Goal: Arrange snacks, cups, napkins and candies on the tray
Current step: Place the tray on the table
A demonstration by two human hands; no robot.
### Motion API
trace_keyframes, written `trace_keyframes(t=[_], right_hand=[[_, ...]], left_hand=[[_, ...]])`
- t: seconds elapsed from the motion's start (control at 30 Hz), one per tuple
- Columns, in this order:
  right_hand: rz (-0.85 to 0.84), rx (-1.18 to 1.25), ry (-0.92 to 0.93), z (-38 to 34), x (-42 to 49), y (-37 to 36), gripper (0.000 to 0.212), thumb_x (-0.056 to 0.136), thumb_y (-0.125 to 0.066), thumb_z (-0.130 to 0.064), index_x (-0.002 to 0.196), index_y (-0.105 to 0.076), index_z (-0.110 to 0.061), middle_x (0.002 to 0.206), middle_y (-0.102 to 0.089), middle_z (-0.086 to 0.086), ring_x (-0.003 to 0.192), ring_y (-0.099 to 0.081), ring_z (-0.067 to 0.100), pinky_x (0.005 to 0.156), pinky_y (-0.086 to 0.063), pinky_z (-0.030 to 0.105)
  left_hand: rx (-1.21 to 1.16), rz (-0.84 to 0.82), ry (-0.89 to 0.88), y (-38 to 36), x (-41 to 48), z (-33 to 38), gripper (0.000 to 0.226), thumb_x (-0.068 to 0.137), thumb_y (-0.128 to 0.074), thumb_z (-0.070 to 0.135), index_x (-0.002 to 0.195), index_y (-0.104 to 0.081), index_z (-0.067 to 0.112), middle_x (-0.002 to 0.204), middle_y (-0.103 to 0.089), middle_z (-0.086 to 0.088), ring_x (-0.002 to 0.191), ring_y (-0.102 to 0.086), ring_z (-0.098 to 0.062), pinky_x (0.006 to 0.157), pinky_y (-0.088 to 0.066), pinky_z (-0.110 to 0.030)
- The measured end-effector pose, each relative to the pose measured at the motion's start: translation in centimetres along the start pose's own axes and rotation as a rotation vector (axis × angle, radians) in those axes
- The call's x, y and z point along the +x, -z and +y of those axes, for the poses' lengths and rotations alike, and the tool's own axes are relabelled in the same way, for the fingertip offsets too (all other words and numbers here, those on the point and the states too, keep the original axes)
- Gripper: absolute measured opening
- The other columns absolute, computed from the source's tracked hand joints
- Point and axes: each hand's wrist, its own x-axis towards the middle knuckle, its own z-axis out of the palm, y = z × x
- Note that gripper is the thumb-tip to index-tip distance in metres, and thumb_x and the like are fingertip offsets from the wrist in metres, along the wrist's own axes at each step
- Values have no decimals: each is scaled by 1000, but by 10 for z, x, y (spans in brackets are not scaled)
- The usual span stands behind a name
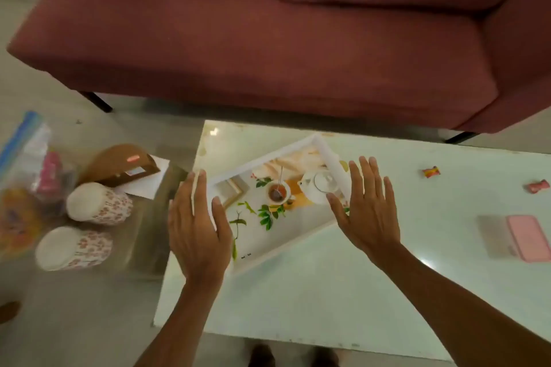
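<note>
The white-rimmed tray (pixel 269 259) lay askew towards the far left corner of the white tabletop (pixel 328 292). Its printed tea-set picture was mostly bare. The only thing that seemed to stand on it was a clear glass (pixel 326 183) by its right end, though the print behind made that hard to tell.

Both hands were spread flat with straight fingers and held nothing. The left hand (pixel 198 226) was over the tray's left end and the right hand (pixel 366 211) over its right end, as if to square it up.

By this reading the task was barely begun. Two floral paper cups (pixel 98 202) lay on their sides past the tabletop's left edge, on what looked like a glass surface. Beside them were a brown packet (pixel 119 164) and a blurred plastic bag (pixel 26 158) of goods. Two wrapped candies (pixel 431 172) sat apart near the far right edge. A flat pink item (pixel 527 237), perhaps napkins, lay at the right edge. All of these were left to place.
</note>
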Motion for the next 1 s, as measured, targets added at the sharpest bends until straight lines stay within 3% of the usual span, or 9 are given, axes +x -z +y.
trace_keyframes(t=[0.2, 0.33, 0.4, 0.67, 0.83, 1.0], right_hand=[[-58, 356, -138, 25, 29, -65, 67, 93, -59, -35, 147, -31, -6, 150, -37, 19, 133, -40, 37, 103, -42, 52], [-106, 436, -254, 42, 65, -83, 56, 94, -59, -33, 140, -42, -6, 145, -43, 17, 130, -43, 34, 103, -36, 37], [-136, 471, -335, 46, 79, -88, 51, 96, -58, -35, 138, -46, -9, 145, -44, 14, 127, -50, 31, 105, -41, 38], [-226, 529, -380, 55, 105, -100, 39, 102, -48, -33, 133, -56, -10, 133, -61, 10, 119, -57, 26, 92, -44, 30], [-227, 575, -433, 57, 115, -106, 31, 102, -47, -31, 121, -64, -13, 126, -64, 6, 100, -50, 14, 81, -40, 27], [-273, 602, -465, 63, 115, -103, 28, 101, -51, -30, 117, -67, -14, 114, -64, 2, 97, -52, 16, 78, -42, 28]], left_hand=[[-61, -91, 218, -62, -18, -36, 46, 104, -39, 26, 147, -43, 12, 153, -41, -14, 138, -43, -32, 98, -49, -57], [-194, -38, 575, -92, -21, -57, 45, 105, -43, 23, 147, -41, 10, 149, -43, -17, 132, -50, -34, 99, -50, -56], [-293, 25, 710, -100, -22, -59, 44, 103, -46, 20, 145, -44, 8, 145, -46, -18, 128, -54, -33, 98, -52, -52], [-328, 92, 912, -112, -38, -70, 38, 102, -48, 15, 138, -52, 4, 135, -58, -21, 118, -60, -36, 94, -53, -43], [-482, 122, 1040, -116, -46, -77, 27, 101, -53, 24, 121, -67, 12, 121, -66, -8, 104, -60, -20, 80, -49, -30], [-597, 119, 1194, -112, -41, -84, 18, 98, -60, 26, 112, -71, 24, 110, -63, 6, 92, -60, -13, 78, -51, -33]])
